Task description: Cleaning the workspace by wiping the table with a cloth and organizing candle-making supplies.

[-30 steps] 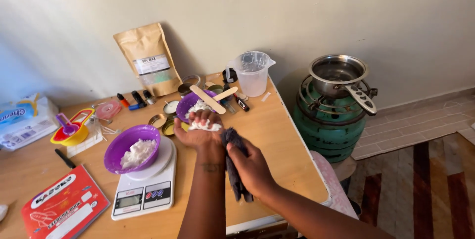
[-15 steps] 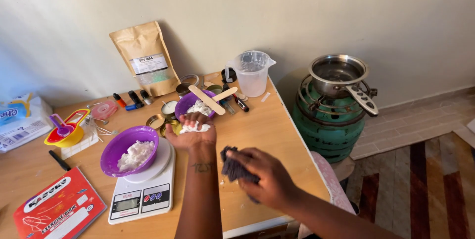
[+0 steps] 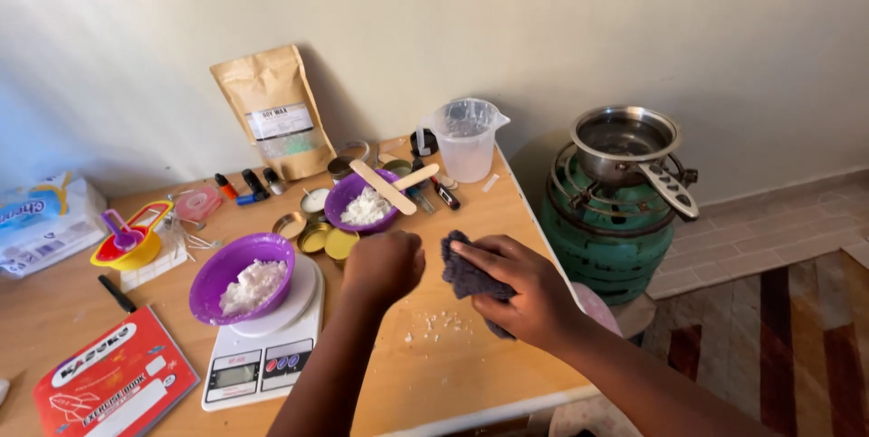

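My left hand point(image 3: 384, 266) is a closed fist with its back up, over the wooden table point(image 3: 507, 220); what it holds is hidden. A few white flakes point(image 3: 438, 323) lie scattered on the table just below and right of it. Beside it, my right hand point(image 3: 529, 292) grips a dark grey cloth point(image 3: 463, 272), almost touching the fist. Left of the fist, a purple bowl of white flakes point(image 3: 241, 274) sits on a white kitchen scale point(image 3: 262, 357). A second purple bowl point(image 3: 362, 204) with two wooden sticks point(image 3: 384, 186) across it stands just beyond.
A brown paper pouch point(image 3: 272, 111) and a clear plastic jug point(image 3: 466, 138) stand at the back. Small tins point(image 3: 317, 238), little bottles, yellow measuring cups point(image 3: 131, 240), a red exercise book point(image 3: 113, 381) and a tissue pack point(image 3: 41, 220) lie left. A steel pot point(image 3: 625, 138) tops a green gas cylinder point(image 3: 611, 229) right of the table.
My left hand has turned from palm up, showing a clump of white flakes, to a fist with its back up. Flakes have appeared on the table. My right hand rose with the cloth.
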